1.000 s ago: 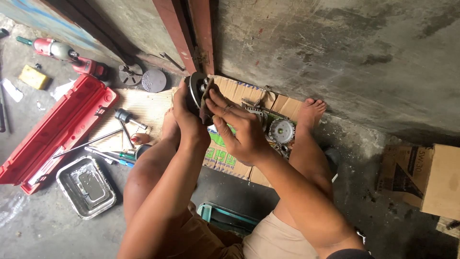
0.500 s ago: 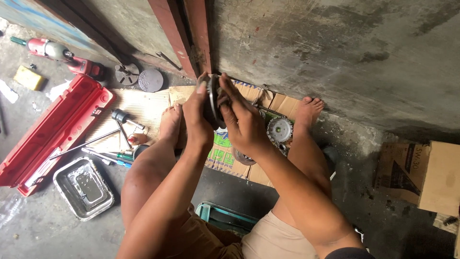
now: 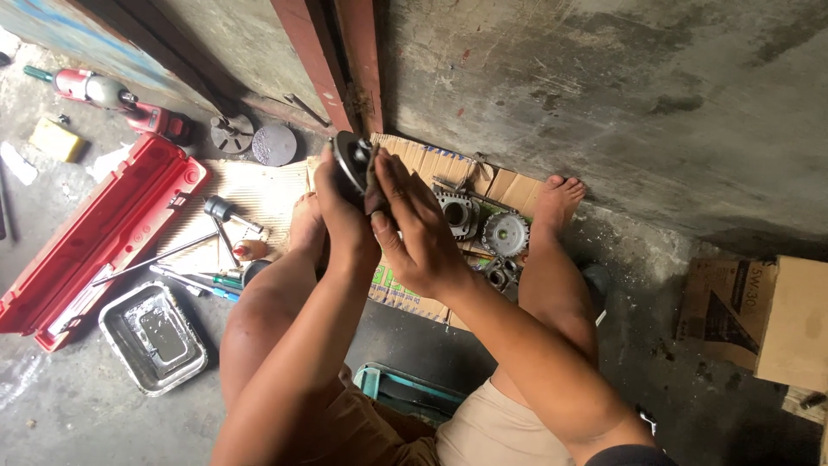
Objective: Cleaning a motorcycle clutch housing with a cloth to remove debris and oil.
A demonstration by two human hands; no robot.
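Round dark metal disc part (image 3: 352, 162), upper centre of frame, held up on edge, its flat face turned left. Left hand (image 3: 343, 216) wraps it from below, fingers closed on the rim. Right hand (image 3: 418, 226) presses from the right, fingers against its back. Toothed gear (image 3: 504, 234) lies lower right on cardboard (image 3: 259, 194).

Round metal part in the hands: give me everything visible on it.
The round metal part is a dark grey disc, metallic and grimy-looking, with a lighter rim catching the light. It is held up above the cardboard, tilted nearly edge-on to the camera, so its face detail is mostly hidden. The left hand grips it from below and behind; the right hand has its fingertips pressed against its right side. Nothing else touches it. Whether it has teeth or a centre bore cannot be told.
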